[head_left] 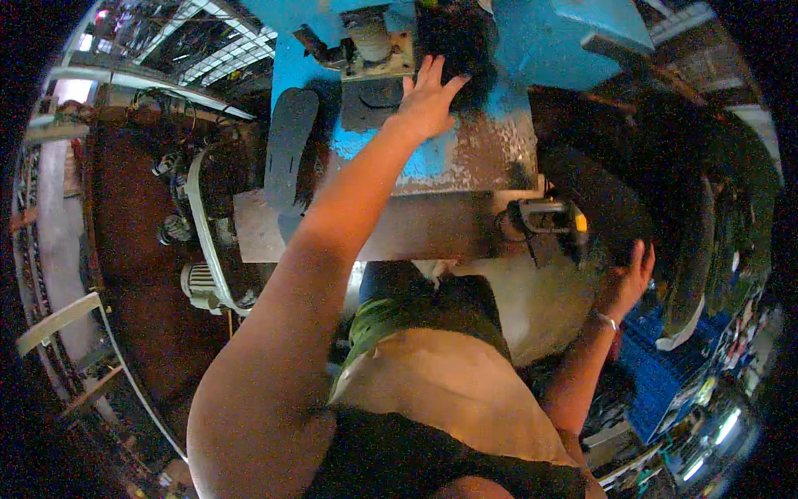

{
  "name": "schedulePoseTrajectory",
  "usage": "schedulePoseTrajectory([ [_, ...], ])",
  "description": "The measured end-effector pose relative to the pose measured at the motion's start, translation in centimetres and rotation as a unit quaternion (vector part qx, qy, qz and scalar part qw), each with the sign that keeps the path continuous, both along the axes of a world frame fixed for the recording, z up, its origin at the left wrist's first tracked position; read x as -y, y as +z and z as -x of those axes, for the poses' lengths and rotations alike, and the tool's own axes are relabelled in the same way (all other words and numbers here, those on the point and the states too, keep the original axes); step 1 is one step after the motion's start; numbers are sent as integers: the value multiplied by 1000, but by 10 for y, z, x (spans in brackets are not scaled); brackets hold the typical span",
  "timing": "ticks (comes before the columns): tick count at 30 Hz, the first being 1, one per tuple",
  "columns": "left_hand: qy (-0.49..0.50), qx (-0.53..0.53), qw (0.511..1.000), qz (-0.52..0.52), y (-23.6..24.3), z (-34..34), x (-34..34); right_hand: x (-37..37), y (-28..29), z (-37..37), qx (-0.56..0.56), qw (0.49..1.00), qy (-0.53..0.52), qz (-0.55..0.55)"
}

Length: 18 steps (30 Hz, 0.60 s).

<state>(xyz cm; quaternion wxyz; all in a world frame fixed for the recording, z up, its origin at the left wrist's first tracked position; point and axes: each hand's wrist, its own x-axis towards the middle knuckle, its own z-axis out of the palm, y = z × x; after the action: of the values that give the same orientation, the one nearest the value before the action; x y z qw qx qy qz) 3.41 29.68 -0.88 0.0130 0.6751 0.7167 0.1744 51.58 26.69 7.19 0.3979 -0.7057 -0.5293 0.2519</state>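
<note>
My left hand [428,104] reaches forward over a blue machine bed [503,154] with worn paint. Its fingers are spread and nothing shows in its grasp. Beside it, a dark flat piece [370,106] lies under a metal press head [371,46]. Further left rests a long grey sole-shaped piece [293,137]. My right hand [630,283] is low on the right, its visible fingers stretched out. It is by the edge of a large dark curved sheet [603,195]; whether it touches the sheet, I cannot tell.
A wooden ledge [374,229] runs along the machine's front, with a metal fitting with a yellow part [579,221] at its right end. On the right stands a blue crate [657,374]. A motor [199,285] and a curved pale guard [202,208] are at the left.
</note>
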Motion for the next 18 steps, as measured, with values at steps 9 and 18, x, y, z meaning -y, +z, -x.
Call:
schedulePoseTrajectory([
  [9, -132, -25, 967, 215, 3, -32, 40, -91, 40, 284, -393, 895, 179, 113],
  [18, 6, 132, 979, 157, -28, 6, 205, -143, -108, 353, -426, 855, 163, 246],
])
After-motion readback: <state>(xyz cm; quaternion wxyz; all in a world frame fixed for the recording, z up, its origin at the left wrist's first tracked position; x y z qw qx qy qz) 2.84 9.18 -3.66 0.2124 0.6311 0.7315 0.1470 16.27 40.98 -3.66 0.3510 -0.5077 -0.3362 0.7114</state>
